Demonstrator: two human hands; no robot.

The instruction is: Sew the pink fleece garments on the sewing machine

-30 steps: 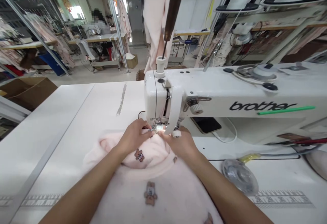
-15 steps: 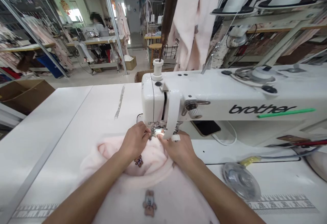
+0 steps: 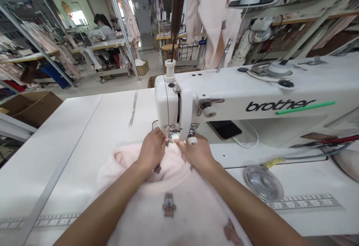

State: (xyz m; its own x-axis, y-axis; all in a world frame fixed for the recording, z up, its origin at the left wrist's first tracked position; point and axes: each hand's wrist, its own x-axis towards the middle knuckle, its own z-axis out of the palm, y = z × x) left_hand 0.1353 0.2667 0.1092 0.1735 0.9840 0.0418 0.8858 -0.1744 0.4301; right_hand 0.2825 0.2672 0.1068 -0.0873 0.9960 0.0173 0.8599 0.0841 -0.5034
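A pale pink fleece garment (image 3: 174, 190) printed with small bears lies on the white table in front of me. My left hand (image 3: 153, 150) pinches its edge just left of the presser foot (image 3: 173, 137) of a white Brother sewing machine (image 3: 252, 100). My right hand (image 3: 198, 154) presses the same edge from the right, fingertips close to the needle. Both hands rest on the fabric, nearly touching each other under the machine head.
A phone (image 3: 224, 129) on a cable lies behind the machine head. A round clear lid (image 3: 263, 183) sits at the right on the table (image 3: 70, 134). Cardboard boxes (image 3: 30, 105) stand left. A person sits at a far table (image 3: 102, 27). Pink garments hang above.
The view has shifted slightly; the fabric and both hands have crept a little toward the needle. The hanging garments behind the machine now appear further right.
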